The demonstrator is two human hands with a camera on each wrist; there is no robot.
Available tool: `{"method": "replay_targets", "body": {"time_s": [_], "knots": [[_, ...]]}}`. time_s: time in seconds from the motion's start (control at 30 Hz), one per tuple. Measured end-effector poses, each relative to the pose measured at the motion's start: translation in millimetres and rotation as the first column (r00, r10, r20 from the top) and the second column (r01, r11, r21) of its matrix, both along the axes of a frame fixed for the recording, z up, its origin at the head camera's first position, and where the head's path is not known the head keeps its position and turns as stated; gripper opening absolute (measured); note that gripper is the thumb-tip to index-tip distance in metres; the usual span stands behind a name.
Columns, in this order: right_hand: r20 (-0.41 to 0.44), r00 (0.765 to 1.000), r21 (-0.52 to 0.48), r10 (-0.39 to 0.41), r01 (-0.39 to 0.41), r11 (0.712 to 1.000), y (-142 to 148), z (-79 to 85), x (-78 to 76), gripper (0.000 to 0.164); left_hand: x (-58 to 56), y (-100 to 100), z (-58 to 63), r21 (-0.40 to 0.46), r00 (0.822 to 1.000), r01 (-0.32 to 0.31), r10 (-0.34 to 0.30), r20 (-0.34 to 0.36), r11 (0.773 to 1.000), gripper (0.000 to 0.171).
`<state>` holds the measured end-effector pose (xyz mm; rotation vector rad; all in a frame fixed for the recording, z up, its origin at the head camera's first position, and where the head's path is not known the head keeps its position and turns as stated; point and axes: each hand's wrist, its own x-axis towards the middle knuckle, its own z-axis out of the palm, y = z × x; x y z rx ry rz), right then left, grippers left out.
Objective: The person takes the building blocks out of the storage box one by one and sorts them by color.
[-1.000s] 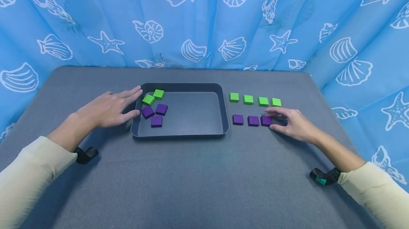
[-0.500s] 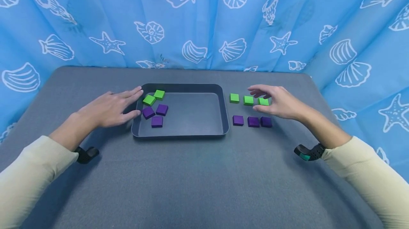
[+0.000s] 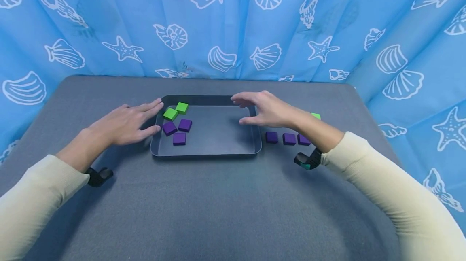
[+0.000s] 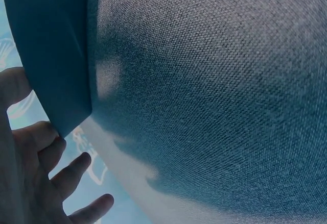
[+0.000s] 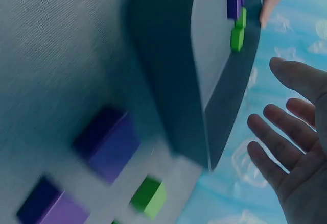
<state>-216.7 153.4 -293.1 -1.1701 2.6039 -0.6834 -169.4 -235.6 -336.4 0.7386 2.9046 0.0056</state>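
My left hand (image 3: 125, 125) rests with extended fingers at the left rim of a dark rectangular baking tray (image 3: 218, 139). In the left wrist view, its fingertips (image 4: 51, 132) touch the tray's edge. Over the tray's right end hovers my right hand (image 3: 263, 111), thumb and fingers spread apart. The right wrist view shows nothing between that hand's fingers (image 5: 278, 132). Inside the tray, at the left, lie two green blocks (image 3: 170, 114) and three purple blocks (image 3: 179, 138).
Right of the tray, three purple blocks (image 3: 289, 139) stand in a row on the grey tabletop (image 3: 218, 204). A green block (image 3: 316, 115) peeks out behind my right forearm; another green block (image 5: 149, 197) shows in the right wrist view. A blue shell-print curtain (image 3: 233, 22) hangs behind.
My right hand has left the rightmost purple block, risen over the green blocks and swept left to the tray's right end. The left hand has stayed at the rim.
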Motion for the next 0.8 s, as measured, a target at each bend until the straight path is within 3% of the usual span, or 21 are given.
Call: {"method": "replay_targets", "body": {"time_s": [0.43,0.63,0.8], "knots": [[0.047,0.996,0.055,0.072,-0.075,0.996,-71.1,-15.5,-10.6,0.065,-0.6,-0.3,-1.3,-0.006,1.000,-0.005,0.005,0.000,1.000,0.075],[0.095,0.992,0.129,0.082,-0.094,0.987,-93.4,-22.3,-13.6,0.070,-1.9,-0.3,-1.8,-0.011,1.000,-0.014,0.014,0.012,1.000,0.076],[0.126,0.986,0.135,0.112,-0.129,0.982,-107.2,-26.2,-17.6,0.071,-2.6,-1.5,-2.1,-0.014,1.000,-0.019,0.019,0.021,1.000,0.077]]}}
